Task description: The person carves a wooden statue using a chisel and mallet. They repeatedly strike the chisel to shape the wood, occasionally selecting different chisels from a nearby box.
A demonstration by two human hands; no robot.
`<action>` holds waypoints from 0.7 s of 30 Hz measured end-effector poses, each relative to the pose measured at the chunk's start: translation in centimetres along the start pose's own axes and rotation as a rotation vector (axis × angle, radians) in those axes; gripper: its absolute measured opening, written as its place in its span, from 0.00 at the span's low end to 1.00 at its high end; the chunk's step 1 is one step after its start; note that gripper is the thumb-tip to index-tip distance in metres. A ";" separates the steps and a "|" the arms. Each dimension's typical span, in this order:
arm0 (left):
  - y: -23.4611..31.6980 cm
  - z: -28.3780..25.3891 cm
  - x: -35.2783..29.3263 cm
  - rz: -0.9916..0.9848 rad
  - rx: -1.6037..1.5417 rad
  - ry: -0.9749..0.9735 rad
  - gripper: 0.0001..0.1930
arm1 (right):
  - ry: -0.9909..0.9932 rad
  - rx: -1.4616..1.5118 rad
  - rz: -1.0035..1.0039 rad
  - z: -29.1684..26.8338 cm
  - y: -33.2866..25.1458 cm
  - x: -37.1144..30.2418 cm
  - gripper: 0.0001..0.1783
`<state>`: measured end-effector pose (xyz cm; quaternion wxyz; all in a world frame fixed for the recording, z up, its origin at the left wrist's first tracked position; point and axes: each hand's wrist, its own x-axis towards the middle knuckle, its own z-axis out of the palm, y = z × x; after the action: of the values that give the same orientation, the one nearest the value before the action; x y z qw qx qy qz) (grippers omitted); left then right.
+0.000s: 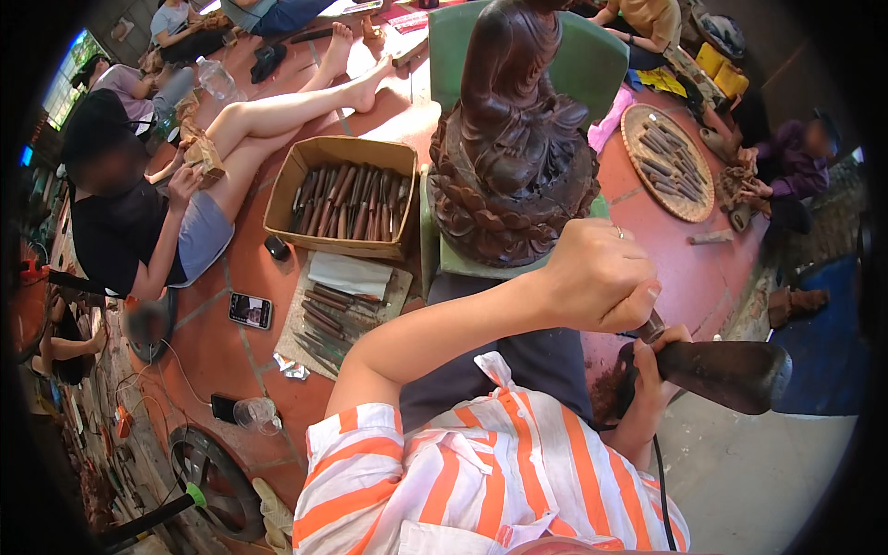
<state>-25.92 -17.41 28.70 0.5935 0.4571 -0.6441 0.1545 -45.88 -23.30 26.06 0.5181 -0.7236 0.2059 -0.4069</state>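
My left hand is a closed fist in front of the statue, wrapped round a chisel whose dark handle end pokes out below the thumb. The fist hides the blade. Just below it, my right hand grips a dark wooden mallet, its thick rounded head pointing right. Handle end and mallet are close together; whether they touch I cannot tell. Before me a dark brown carved wooden statue, a seated figure on a petalled base, stands upright on a green plastic chair. The top of the statue is cut off.
Left of the chair stands a cardboard box of chisels. Nearer lies a board with more chisels and a folded cloth. A phone lies on the tiles. A round woven tray holds tools at right. Several people sit around, one close at left.
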 end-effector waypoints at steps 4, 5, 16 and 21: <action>-0.7 0.4 -0.1 -0.041 0.011 0.032 0.11 | -0.037 -0.016 -0.024 -0.4 0.5 0.2 0.14; -0.9 0.4 -0.1 -0.065 0.017 0.036 0.11 | -0.040 -0.016 -0.024 -0.5 0.7 0.2 0.14; -1.7 -0.6 0.6 -0.145 -0.128 0.085 0.17 | -0.132 -0.445 -0.124 -1.4 1.1 1.2 0.14; -1.8 0.0 0.5 -0.135 -0.094 0.064 0.16 | -0.033 -0.322 -0.206 -0.3 2.7 0.7 0.14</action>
<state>-24.50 -18.58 28.58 0.6437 0.4661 -0.5990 0.0981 -45.38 -25.05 23.91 0.3546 -0.8211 0.1847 -0.4074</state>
